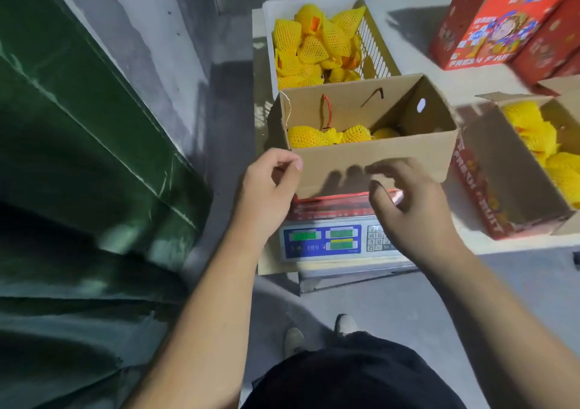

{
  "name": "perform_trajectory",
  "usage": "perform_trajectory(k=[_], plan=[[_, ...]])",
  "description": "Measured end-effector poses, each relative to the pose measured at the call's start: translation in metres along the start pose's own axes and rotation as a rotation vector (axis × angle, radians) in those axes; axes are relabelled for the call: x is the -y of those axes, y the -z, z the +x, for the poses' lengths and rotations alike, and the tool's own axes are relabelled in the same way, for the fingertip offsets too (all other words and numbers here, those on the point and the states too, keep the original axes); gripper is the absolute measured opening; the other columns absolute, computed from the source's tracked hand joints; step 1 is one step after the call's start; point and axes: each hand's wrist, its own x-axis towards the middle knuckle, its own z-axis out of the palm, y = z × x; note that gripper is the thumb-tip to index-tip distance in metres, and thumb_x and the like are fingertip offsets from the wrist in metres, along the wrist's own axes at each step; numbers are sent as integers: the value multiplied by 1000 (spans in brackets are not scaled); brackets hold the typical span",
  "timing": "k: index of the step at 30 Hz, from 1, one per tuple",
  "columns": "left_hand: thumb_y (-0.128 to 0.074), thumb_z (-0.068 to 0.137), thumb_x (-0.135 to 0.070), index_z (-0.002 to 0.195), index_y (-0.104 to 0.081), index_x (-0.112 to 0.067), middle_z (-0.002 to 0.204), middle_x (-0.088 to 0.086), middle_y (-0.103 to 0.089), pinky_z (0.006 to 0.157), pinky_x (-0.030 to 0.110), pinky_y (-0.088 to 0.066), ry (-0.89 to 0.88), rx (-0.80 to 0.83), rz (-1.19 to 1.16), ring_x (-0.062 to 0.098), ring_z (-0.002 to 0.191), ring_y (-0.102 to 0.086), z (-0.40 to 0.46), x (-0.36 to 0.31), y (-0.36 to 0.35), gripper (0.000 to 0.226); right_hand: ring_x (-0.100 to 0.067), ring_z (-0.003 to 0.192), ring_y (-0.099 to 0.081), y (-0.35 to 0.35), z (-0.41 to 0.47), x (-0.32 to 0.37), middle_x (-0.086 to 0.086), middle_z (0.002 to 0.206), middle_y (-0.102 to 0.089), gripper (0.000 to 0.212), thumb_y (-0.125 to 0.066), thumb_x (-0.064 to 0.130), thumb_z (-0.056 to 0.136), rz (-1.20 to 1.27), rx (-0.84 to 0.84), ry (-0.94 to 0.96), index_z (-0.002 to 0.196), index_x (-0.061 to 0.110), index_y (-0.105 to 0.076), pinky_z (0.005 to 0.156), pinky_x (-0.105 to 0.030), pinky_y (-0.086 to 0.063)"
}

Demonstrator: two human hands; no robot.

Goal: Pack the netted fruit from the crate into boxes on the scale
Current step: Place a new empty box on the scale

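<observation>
An open cardboard box point(370, 160) stands on the digital scale point(332, 242), with a few yellow-netted fruits point(326, 135) on its bottom. Behind it, a white plastic crate point(375, 47) holds several more netted fruits point(310, 47). My left hand point(270, 185) hovers at the box's near left corner with fingers loosely curled, holding nothing. My right hand point(408, 201) hangs in front of the box's near wall, fingers spread and relaxed, blurred by motion and empty.
A second open box point(502, 188) with netted fruit sits to the right on the white surface. Closed red printed fruit boxes point(502, 22) stand at the back right. Dark green sheeting point(78, 157) fills the left. My feet point(320, 333) show on the grey floor.
</observation>
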Motion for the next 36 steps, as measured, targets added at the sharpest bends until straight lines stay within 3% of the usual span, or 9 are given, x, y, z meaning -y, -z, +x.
perform_trajectory(k=[3, 6, 11, 18, 21, 29, 34, 36], plan=[[-64, 100, -27, 112, -71, -32, 103, -23, -71, 83, 17, -51, 74, 173, 10, -5, 100, -64, -16, 3, -2, 15, -7, 101, -65, -5, -8, 6, 9, 114, -70, 26, -60, 16, 98, 40, 162, -55, 120, 21, -71, 93, -39, -57], [-64, 100, -31, 113, -70, -37, 102, -28, -69, 83, 24, -55, 132, 196, 35, -6, 100, -65, -25, 8, 2, 15, -12, 103, -66, -8, -12, 11, 5, 120, -70, 27, -59, 18, 98, 29, 233, -63, 123, 22, -69, 94, -41, -57], [-63, 101, -24, 116, -72, -29, 106, -22, -72, 86, 21, -51, 164, 101, 45, -2, 101, -66, -36, 20, 19, 18, -12, 106, -64, -9, -19, 18, 5, 128, -65, 26, -58, 22, 101, 33, 249, -82, 125, 26, -66, 88, -35, -60], [-64, 100, -15, 116, -74, -21, 104, -20, -72, 83, 4, -45, 126, 11, 0, -10, 98, -64, -44, 19, 37, 20, -10, 105, -66, -8, -19, 22, 5, 125, -66, 25, -59, 19, 101, 73, 226, -105, 124, 23, -67, 86, -28, -56], [-63, 101, -18, 118, -74, -24, 108, -20, -72, 86, 7, -47, 132, 25, 3, -7, 103, -64, -44, 18, 40, 21, -9, 103, -67, -9, -17, 24, 5, 121, -68, 25, -59, 16, 100, 94, 212, -100, 122, 23, -69, 90, -29, -56], [-62, 102, -23, 117, -73, -29, 108, -23, -71, 80, 0, -45, 120, 55, -3, -9, 104, -63, -36, 21, 43, 20, -10, 102, -66, -18, -14, 31, 6, 124, -69, 25, -59, 22, 101, 68, 218, -127, 125, 23, -67, 74, -16, -49], [-63, 101, -24, 115, -73, -30, 106, -21, -73, 85, 14, -49, 110, 60, -41, -5, 104, -65, -27, 22, 42, 19, -6, 101, -65, -22, -8, 35, 7, 123, -68, 24, -60, 21, 101, 66, 216, -126, 124, 24, -67, 72, -13, -48], [-62, 101, -25, 115, -73, -31, 107, -23, -72, 83, 12, -49, 106, 58, -41, -5, 105, -65, -21, 20, 40, 19, -4, 101, -64, -23, -4, 34, 7, 123, -68, 24, -60, 21, 102, 75, 210, -124, 124, 25, -67, 75, -16, -50]])
